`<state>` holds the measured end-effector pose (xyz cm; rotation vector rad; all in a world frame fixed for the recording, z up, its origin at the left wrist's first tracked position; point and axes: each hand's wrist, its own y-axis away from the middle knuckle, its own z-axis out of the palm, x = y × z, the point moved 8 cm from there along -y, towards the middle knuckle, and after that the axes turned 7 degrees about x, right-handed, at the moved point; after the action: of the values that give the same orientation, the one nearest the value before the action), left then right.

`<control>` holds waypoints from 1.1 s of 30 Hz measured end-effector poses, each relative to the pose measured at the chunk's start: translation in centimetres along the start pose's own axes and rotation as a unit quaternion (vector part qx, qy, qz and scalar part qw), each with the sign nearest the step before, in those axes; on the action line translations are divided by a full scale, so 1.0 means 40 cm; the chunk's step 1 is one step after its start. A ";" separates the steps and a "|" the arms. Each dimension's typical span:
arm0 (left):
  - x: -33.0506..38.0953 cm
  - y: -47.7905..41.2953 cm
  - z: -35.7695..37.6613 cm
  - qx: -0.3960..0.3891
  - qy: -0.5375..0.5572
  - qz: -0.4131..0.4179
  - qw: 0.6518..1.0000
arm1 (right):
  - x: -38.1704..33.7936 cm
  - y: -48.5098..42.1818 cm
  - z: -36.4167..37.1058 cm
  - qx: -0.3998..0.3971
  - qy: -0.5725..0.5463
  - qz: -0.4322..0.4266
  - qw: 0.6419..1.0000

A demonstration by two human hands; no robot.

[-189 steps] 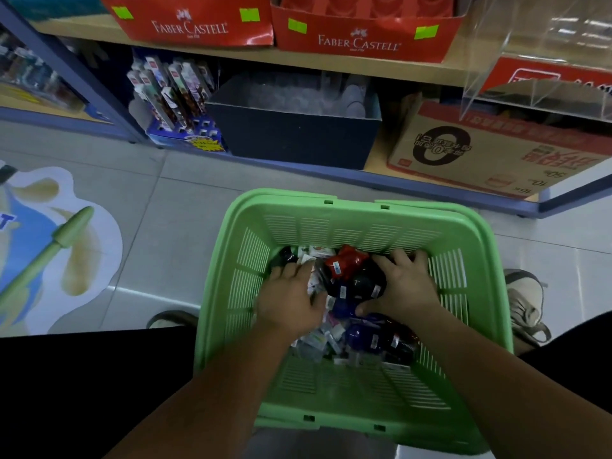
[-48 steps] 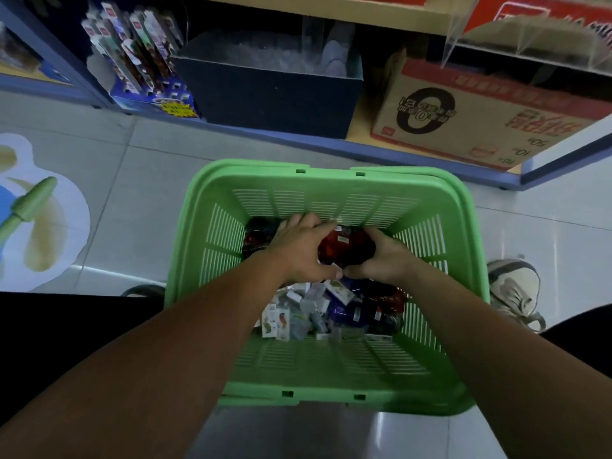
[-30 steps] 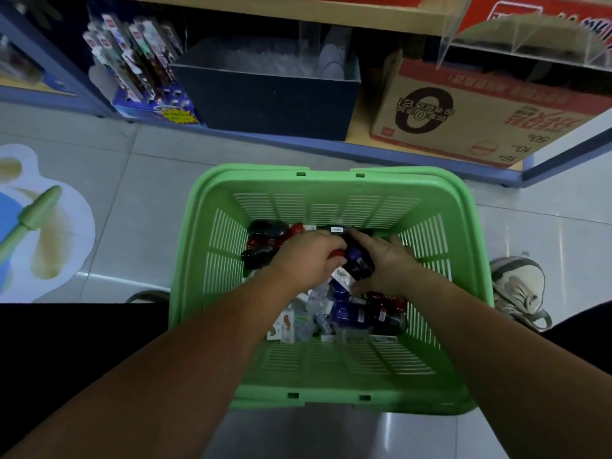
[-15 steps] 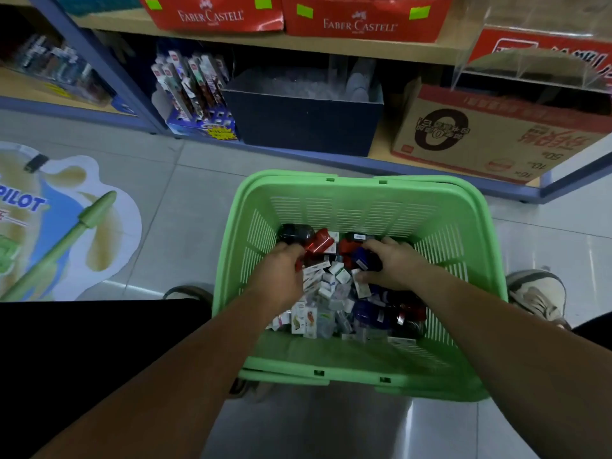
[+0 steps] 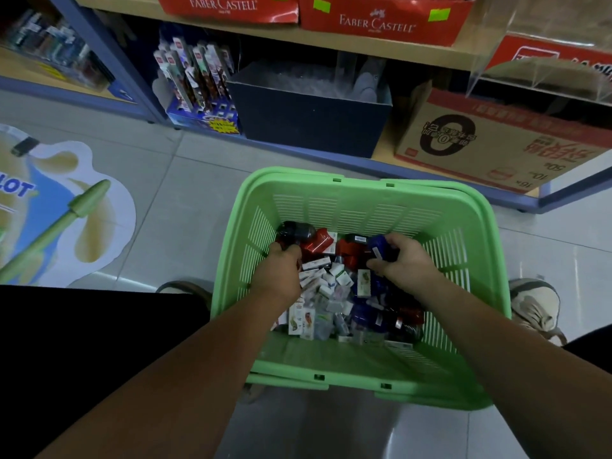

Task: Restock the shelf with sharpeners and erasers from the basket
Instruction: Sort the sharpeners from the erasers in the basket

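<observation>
A shop aisle with a pale tiled floor runs along a low shelf that carries red cartons, a dark bin and a cardboard box. The green basket sits in front of it, and the sharpeners and erasers lie heaped inside.

The right hand grips a blue sharpener at the far side of the pile. The left hand has its fingers curled down into the heap beside a black sharpener; whether they hold anything is hidden.

The main risk seems to be the loose heap. Lifting a bulky sharpener could drag the small white eraser boxes along and spill them over the rim onto the floor. A one-handed grip on the smooth, rounded sharpener may also slip on the way up to the shelf.
</observation>
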<state>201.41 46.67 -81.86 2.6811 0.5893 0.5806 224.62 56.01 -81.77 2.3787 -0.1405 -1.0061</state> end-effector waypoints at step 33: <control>0.026 -0.004 -0.049 0.108 0.022 0.121 0.987 | -0.134 -0.063 0.215 -0.053 0.271 -0.200 0.940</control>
<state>201.33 47.71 -79.92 2.9781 0.3581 0.6746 214.57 55.90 -84.57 2.5361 0.6050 -0.4636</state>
